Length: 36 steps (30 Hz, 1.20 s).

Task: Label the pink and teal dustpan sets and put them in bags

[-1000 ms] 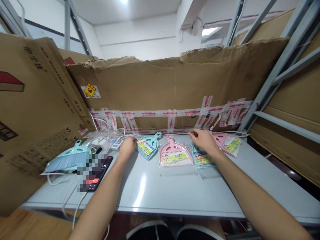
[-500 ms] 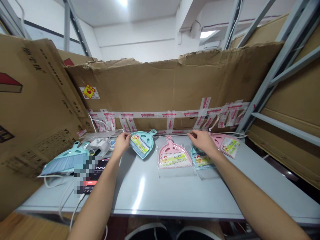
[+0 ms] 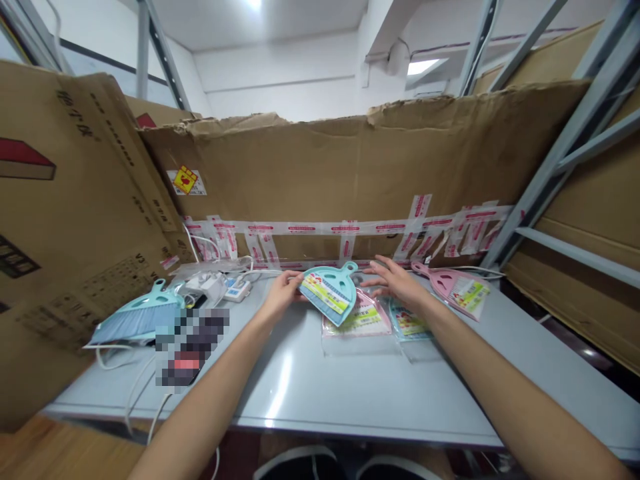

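Note:
My left hand (image 3: 286,292) grips the left edge of a teal dustpan set (image 3: 331,293) with a yellow-green label, its handle pointing up and right. This set hangs over a bagged pink dustpan set (image 3: 369,320), covering its upper left part. My right hand (image 3: 397,283) has its fingers spread just right of the teal handle and holds nothing. Below my right wrist lies a bagged teal set (image 3: 410,321), partly covered by the forearm. Another pink set (image 3: 457,290) rests at the right.
On the left of the grey table (image 3: 295,400) are a teal dustpan with a blue brush (image 3: 143,320), a white power strip (image 3: 237,289), cables and a pixelated phone (image 3: 193,353). A taped cardboard panel (image 3: 300,173) stands behind; metal shelf posts rise at the right.
My left hand has carried the teal set to the right, over the pink one. My right hand's fingers have spread. The view has shifted slightly.

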Motion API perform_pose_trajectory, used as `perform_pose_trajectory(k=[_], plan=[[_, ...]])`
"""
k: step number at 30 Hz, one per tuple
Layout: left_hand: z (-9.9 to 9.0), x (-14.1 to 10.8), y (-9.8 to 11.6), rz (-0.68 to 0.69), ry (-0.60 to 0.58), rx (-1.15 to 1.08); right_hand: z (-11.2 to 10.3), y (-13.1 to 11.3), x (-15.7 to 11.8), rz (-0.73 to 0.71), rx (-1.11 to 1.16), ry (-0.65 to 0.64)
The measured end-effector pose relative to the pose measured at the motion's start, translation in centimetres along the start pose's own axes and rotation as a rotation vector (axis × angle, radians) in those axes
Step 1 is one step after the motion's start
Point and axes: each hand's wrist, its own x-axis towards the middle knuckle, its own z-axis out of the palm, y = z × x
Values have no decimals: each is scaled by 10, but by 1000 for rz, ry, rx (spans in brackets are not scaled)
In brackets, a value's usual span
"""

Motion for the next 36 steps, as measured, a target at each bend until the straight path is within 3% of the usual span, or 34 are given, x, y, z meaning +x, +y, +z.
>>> perform_pose_trajectory(k=[3, 7, 19, 22, 28, 32, 36], plan=[[10, -4, -10, -40, -120, -54, 1, 1, -1, 24, -63, 41], [12, -5, -12, -38, -153, -107, -2, 7, 5, -83, -254, 203], [16, -15, -3, -116, -323, -167, -5, 14, 8, 66, 161, -56], [11, -11, 8, -78, -226, -251, -9, 12, 11, 41, 206, -8], [-24, 6, 29, 180, 305, -316, -17, 10, 15, -11, 221, 57], [-40, 14, 29, 162, 401, -287, -16, 8, 13, -21, 218, 53], [-38, 16, 19, 130, 388, -96, -16, 6, 12, -27, 209, 48]])
